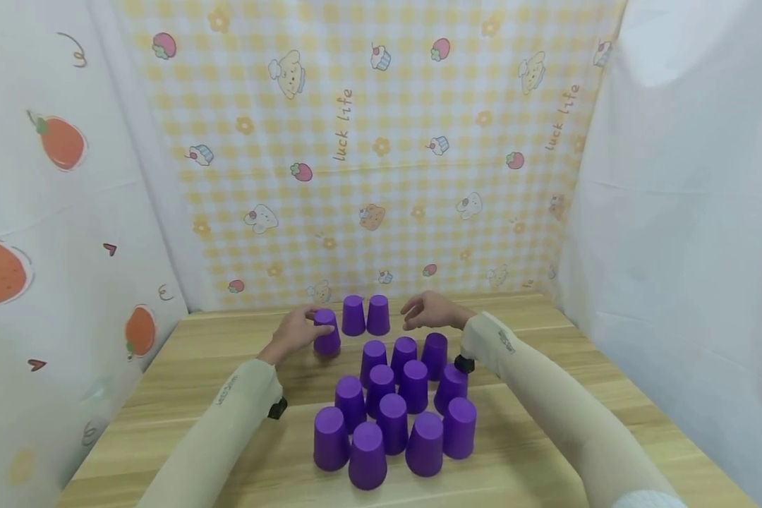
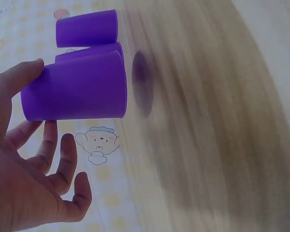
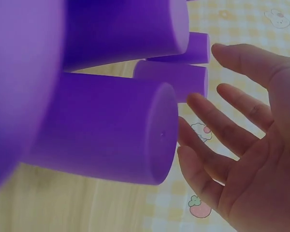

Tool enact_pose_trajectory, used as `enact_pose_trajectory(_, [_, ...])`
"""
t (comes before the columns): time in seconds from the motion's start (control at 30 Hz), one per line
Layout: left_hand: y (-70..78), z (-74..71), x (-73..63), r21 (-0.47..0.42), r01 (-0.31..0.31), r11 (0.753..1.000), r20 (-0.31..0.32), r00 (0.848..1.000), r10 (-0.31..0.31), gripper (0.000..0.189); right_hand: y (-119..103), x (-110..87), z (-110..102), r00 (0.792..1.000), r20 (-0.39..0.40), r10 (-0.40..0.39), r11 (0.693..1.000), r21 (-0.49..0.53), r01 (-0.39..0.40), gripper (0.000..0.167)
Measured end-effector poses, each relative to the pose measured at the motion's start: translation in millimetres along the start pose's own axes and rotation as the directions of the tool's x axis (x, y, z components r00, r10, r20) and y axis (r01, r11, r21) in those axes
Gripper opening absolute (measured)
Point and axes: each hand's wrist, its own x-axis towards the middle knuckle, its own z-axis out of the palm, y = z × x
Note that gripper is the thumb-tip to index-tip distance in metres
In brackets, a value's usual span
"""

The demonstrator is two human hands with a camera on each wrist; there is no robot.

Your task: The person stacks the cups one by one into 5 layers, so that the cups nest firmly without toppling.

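Observation:
My left hand (image 1: pixel 294 331) pinches an upside-down purple cup (image 1: pixel 326 340) between thumb and fingers, at the far left of the cups. In the left wrist view this held cup (image 2: pixel 77 89) hangs close over the wood, its round shadow just below the rim. Two more upturned purple cups (image 1: pixel 353 317) stand side by side to its right at the back. My right hand (image 1: pixel 433 310) hovers right of them with fingers loosely bent. Nothing lies in that hand (image 3: pixel 246 150) in the right wrist view, where a nearby cup (image 3: pixel 101 128) overlaps its fingertips.
A cluster of several upturned purple cups (image 1: pixel 414 386) fills the middle front of the wooden table (image 1: pixel 521 437), below my right forearm. Behind the table hangs a yellow checked cloth (image 1: pixel 381 190). White cloths (image 1: pixel 667 212) flank both sides.

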Motion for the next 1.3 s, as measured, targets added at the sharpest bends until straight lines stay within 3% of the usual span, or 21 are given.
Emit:
enact_pose_trajectory(0.33, [1.6,-10.1,20.3,0.049,0.038,0.998,-0.029,0.999,-0.036,0.061,-11.3,-17.3,11.8,0.996,0.067,-0.067,0.998,0.008,0.067,0.042])
enact_pose_trajectory(0.6, [6.9,-10.6,34.3,0.048,0.080,0.996,-0.102,0.992,-0.075,0.049,-10.0,-19.8,12.5,0.992,0.072,-0.105,0.994,0.007,0.105,0.044])
enact_pose_trajectory(1.0, [0.3,-0.4,44.2,0.048,0.136,0.990,-0.091,0.987,-0.131,0.053,-6.8,-29.4,21.7,0.994,0.079,-0.076,0.996,-0.032,0.079,0.051])
enact_pose_trajectory(1.3, [-6.3,5.3,49.7,0.054,0.146,0.988,-0.089,0.986,-0.141,0.056,1.4,-29.5,24.3,0.995,0.065,-0.077,0.996,-0.046,0.080,0.046])
